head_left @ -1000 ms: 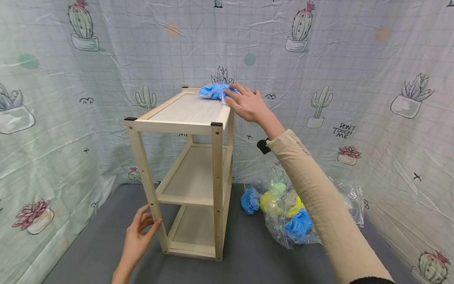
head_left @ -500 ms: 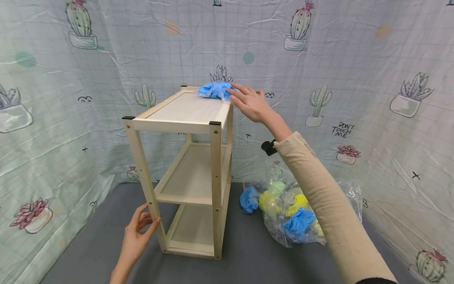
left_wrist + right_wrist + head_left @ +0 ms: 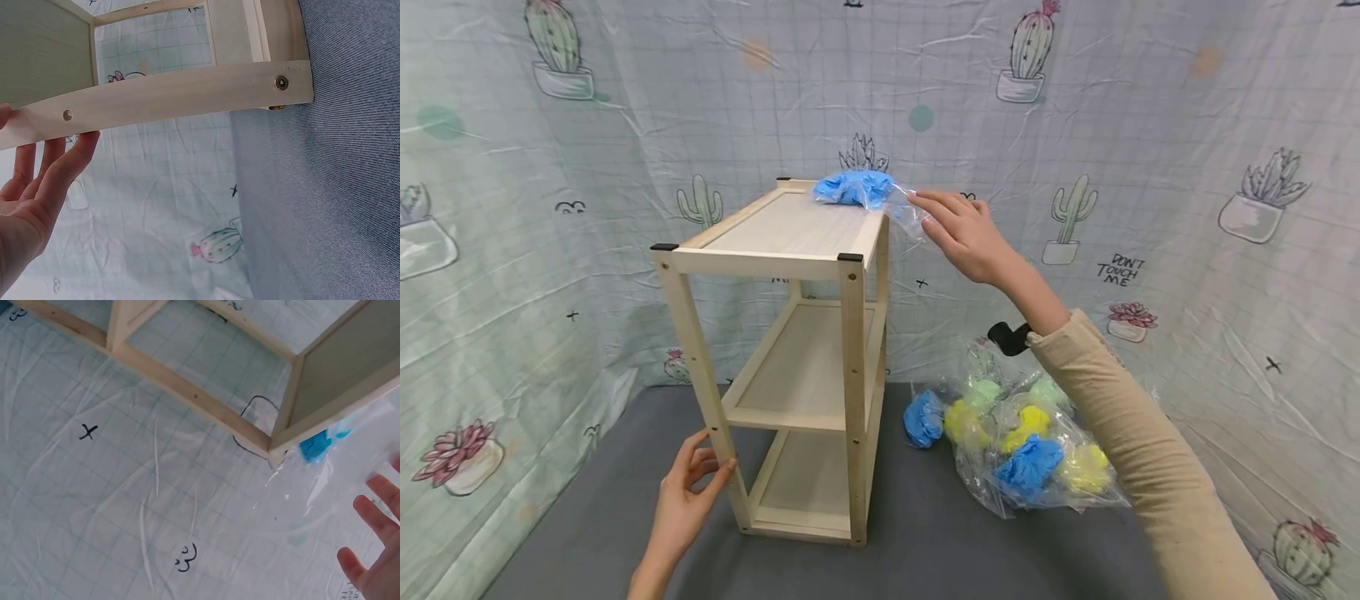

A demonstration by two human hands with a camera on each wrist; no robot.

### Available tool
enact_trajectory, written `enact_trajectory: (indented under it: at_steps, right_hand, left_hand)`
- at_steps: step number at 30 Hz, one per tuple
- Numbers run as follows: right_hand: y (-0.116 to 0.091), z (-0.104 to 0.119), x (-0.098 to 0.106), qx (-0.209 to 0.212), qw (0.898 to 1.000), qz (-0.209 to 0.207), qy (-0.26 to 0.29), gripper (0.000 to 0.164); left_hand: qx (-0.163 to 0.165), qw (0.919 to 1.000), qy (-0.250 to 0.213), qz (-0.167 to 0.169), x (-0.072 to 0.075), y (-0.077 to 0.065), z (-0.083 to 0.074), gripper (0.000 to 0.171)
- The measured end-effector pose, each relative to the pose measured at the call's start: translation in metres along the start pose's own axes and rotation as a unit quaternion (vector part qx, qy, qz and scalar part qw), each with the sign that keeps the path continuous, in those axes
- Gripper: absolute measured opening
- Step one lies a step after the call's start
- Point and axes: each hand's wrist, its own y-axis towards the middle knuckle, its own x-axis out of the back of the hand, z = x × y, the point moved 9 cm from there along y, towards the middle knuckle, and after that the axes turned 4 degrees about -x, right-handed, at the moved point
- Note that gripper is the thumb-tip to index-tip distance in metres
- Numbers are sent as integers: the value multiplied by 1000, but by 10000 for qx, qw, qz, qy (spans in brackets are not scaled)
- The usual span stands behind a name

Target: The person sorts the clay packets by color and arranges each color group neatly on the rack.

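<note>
A three-tier wooden shelf (image 3: 756, 265) stands on the grey floor, its posts capped in black. My left hand (image 3: 681, 500) holds its near left post (image 3: 703, 375) low down, thumb on one side and fingers on the other. In the left wrist view, that hand (image 3: 40, 187) has its fingertips at the post's lower edge. A clear plastic bag with crumpled blue stuff (image 3: 853, 188) lies on the top tier, its loose end hanging over the right edge. My right hand (image 3: 973, 237) is at this loose end, fingers extended. The right wrist view shows the hand (image 3: 384, 544) with fingers spread.
Right of the shelf, a pile of clear plastic bags (image 3: 981, 487) with blue, yellow and pale green wads lies on the floor. One blue wad (image 3: 923, 419) sits at its left. A cactus-print curtain (image 3: 985, 150) hangs behind and along both sides.
My right hand has drawn away from the blue bag, rightward and slightly down, uncovering its loose clear end. My left hand stays on the post. The head view has shifted slightly.
</note>
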Motion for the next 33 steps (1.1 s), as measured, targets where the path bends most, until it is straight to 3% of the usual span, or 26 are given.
enact_trajectory:
  at_steps: [4, 8, 13, 22, 33]
  right_hand:
    - [-30, 7, 10, 389, 9976, -558, 139, 44]
    - [-63, 16, 17, 780, 9889, -1244, 225, 42]
    - [-100, 20, 8, 884, 9799, -1774, 202, 42]
    - [-144, 7, -52, 295, 9826, -1828, 164, 35]
    - [-173, -18, -135, -1335, 9727, -1844, -445, 41]
  left_hand:
    - [8, 10000, 9, -7, 2, 0, -1, 44]
    - [42, 10000, 32, 44, 4, 0, -1, 44]
    - [10, 10000, 23, 25, 7, 0, -2, 44]
    - [-38, 10000, -15, 12, 5, 1, -2, 45]
    - [116, 9999, -34, 44, 1, -1, 0, 44]
